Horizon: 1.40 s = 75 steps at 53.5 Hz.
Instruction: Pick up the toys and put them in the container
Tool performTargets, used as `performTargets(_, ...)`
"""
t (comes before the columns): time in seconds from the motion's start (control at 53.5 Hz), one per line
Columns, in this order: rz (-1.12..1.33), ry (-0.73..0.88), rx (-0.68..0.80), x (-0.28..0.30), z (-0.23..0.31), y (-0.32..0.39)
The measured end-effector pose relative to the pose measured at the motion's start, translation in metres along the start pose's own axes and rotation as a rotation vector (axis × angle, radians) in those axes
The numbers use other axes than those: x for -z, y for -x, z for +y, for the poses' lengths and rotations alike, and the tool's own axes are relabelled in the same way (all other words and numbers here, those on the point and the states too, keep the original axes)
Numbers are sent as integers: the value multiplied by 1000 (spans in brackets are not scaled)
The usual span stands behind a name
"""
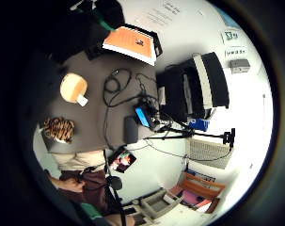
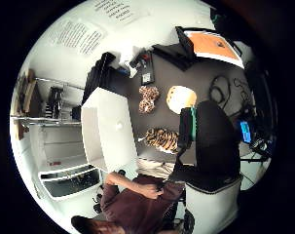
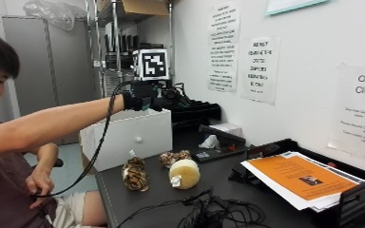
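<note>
Striped tiger toy [image 3: 135, 175], spotted toy [image 3: 174, 157] and cream plush [image 3: 184, 173] all sit on my desk [image 3: 157, 199] beside the white container [image 3: 127, 137]. Nothing looks stowed yet. My gloved right hand [image 3: 146, 100] hovers above them; whether my fingers are spread or curled, I cannot tell.

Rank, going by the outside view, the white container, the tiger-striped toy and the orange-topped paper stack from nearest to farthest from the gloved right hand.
1. White container, just below the gloved right hand, at the table's far end.
2. Tiger-striped toy, on the dark table, nearer the person.
3. Orange-topped paper stack, in the black tray by the wall.
</note>
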State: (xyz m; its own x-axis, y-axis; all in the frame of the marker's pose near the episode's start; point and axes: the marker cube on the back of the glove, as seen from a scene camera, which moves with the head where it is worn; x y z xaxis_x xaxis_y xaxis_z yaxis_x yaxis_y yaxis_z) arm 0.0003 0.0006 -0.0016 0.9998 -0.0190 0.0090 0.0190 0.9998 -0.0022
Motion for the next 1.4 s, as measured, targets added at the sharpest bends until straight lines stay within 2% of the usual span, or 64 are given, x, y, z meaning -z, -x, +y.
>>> performTargets(0.224, 93, 69, -36, 5, -8, 1)
performTargets(0.411, 34, 64, -16, 4, -20, 10)
performTargets(0.747, -8, 166, 5, -41, -69, 46)
performTargets(0.934, 0, 305, 55, -107, -94, 75)
performTargets(1.195, 23, 521, 63, -245, -105, 95)
performTargets(1.289, 39, 418, 103, -272, -103, 88)
performTargets(1.401, -50, 279, 103, -276, -108, 81)
